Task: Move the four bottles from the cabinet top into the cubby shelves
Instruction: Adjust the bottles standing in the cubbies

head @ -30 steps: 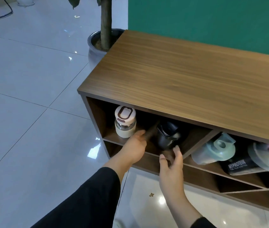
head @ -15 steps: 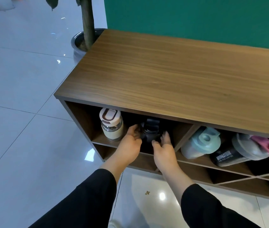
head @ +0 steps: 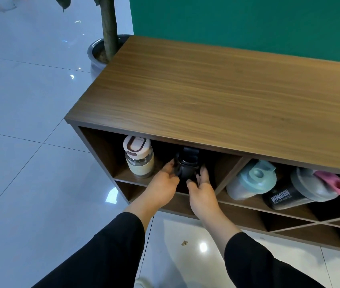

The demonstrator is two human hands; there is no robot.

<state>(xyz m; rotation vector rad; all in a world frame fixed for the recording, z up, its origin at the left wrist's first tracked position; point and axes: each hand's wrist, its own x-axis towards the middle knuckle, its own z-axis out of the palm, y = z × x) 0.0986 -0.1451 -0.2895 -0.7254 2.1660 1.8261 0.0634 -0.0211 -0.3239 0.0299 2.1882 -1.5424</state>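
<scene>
Both hands on black bottle (head: pixel 186 166) upright in top-left cubby (head: pixel 223 169): left hand (head: pixel 160 189) and right hand (head: pixel 201 192) fingers clamped on its sides. Cream bottle (head: pixel 139 157) beside it; 2 shakers (head: pixel 252 180) lie in next cubby.

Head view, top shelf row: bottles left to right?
Cream bottle → black bottle, with the left hand and right hand on either side of it → divider → teal-lid shaker → black shaker with pink cap.
</scene>
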